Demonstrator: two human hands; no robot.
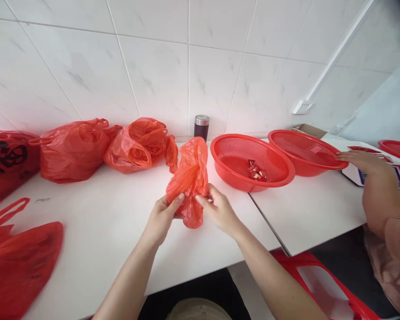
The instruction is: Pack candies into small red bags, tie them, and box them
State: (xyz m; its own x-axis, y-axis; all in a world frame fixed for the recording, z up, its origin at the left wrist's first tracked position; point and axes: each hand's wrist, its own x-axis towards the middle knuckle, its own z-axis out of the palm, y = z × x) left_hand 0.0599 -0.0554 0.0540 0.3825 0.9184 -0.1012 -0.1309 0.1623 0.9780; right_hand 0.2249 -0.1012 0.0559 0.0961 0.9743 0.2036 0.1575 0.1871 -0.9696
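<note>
Between my hands, above the white table, is a crumpled red plastic bag. My left hand pinches its left side with the thumb on top. My right hand grips the right side, thumb and fingers closed on the film. Whether anything is inside the bag I cannot tell. Just behind it stands a dark cup with a silver lid. Right of my right hand sits a red plastic basket with several small red-wrapped packets in it.
Filled red bags line the wall at left; another red bag lies nearer. At right, a co-worker's hand touches a second red basket, beside a scale. A red stool stands below the table edge.
</note>
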